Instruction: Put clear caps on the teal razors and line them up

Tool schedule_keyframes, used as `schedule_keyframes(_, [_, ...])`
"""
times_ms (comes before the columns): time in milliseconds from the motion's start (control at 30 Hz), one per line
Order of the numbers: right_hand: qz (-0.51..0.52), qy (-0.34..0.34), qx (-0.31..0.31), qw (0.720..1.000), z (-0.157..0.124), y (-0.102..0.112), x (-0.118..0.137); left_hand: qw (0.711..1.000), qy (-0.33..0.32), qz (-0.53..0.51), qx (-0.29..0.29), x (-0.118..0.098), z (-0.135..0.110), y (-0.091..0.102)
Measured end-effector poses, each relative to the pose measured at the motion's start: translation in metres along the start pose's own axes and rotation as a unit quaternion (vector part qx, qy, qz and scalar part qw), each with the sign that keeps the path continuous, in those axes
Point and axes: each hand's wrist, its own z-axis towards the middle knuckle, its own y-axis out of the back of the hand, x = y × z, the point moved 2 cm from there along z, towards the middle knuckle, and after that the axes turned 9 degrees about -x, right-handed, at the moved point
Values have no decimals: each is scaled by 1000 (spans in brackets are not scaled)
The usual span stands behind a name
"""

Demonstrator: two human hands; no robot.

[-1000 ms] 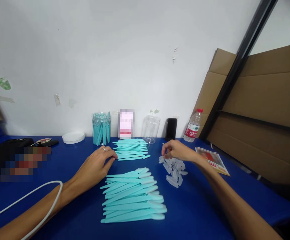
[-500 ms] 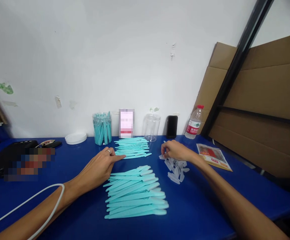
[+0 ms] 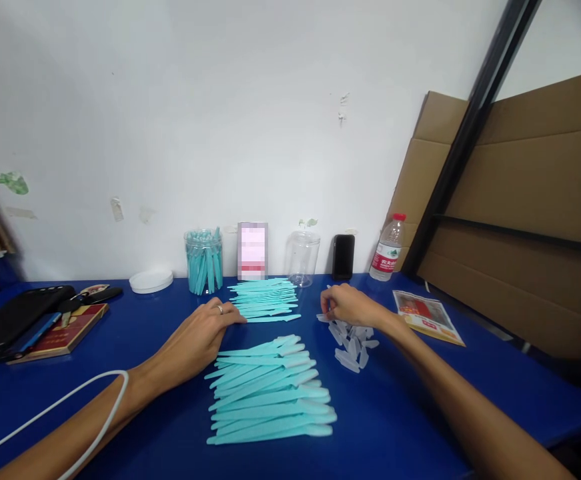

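The blue table carries everything. The biggest thing on it in front of me is the near stack of teal plastic sticks, laid side by side with pale tips pointing right, which look capped. Beyond it lies the far stack of teal sticks, smaller and tidier, and as far as I can tell without those pale tips. My left hand lies low and flat with its fingers stretched out and closed on nothing, the fingertips touching the left ends of that far stack. To the right of both stacks is the heap of clear plastic caps, loose and jumbled. My right hand sits on the heap's far left edge with its fingers curled in toward the thumb. I cannot tell whether a cap is pinched there, since the knuckles hide the tips. I judge a single stick to be very light, thin and fairly stiff, and smooth enough to slide off its neighbours. I would take it by the plain handle end, finger and thumb on its flat sides, away from the narrow tip. A cap, smallest of all, I judge nearly weightless, slick and prone to skitter. A light pinch across its sides should hold it without squashing it.
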Motion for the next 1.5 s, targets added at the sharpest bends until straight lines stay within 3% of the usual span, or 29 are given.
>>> schedule_keyframes(333, [7,-9,-8,1000,-1,3,2,999,35,18,17,7,-1,-3])
schedule_keyframes(567, [-44,-67,-73,994,-2,-3,5,997,64,19,24,14,-3,-9])
schedule_keyframes(767, [-48,-63,-59,995,-2,-10,7,997,69,25,26,15,-4,-12])
schedule_keyframes(1000, [-2,-54,-81,995,-2,-10,8,997,70,37,4,13,-5,-11])
schedule_keyframes(1200, [91,-59,-134,985,2,-5,17,995,99,15,-14,11,-7,-8])
schedule_keyframes(1300, [284,-48,-83,954,1,-5,24,994,109,-4,-24,9,-6,-6])
schedule_keyframes(1400, [492,-49,-40,868,-1,-7,29,993,113,-18,-33,6,-5,-4])
schedule_keyframes(1500, [549,-52,-31,834,-2,-9,32,993,112,-23,-34,5,-4,-3])
